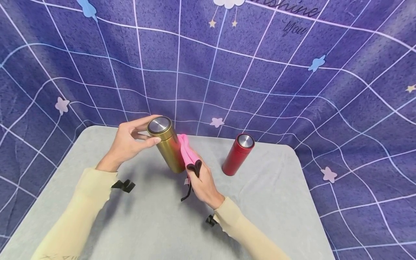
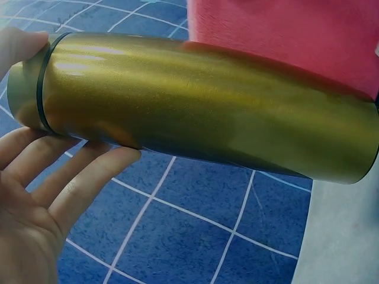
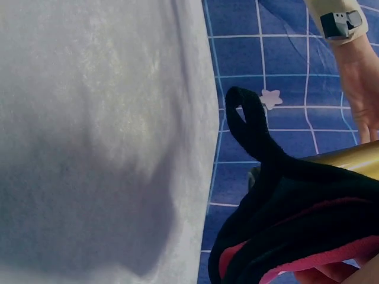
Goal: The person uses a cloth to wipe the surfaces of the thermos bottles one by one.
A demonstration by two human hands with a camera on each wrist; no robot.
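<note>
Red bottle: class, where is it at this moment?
In the head view, the red bottle stands on the light grey table, right of centre, to the right of the pink cloth and the right hand holding it.

pale grey desk (image 1: pixel 156 231) with a red bottle (image 1: pixel 236 157) standing upright on it; left of that bottle, whether a gold bottle (image 1: pixel 169 150) touches the desk is unclear.

Gold flask (image 1: pixel 169 150), black-trimmed pink cloth (image 1: pixel 187 151) and, at 3 o'clock, red flask (image 1: pixel 234 158) on grey table (image 1: pixel 156 224); white-gridded, star-dotted purple-blue curtain (image 1: pixel 195 61) at 12.
</note>
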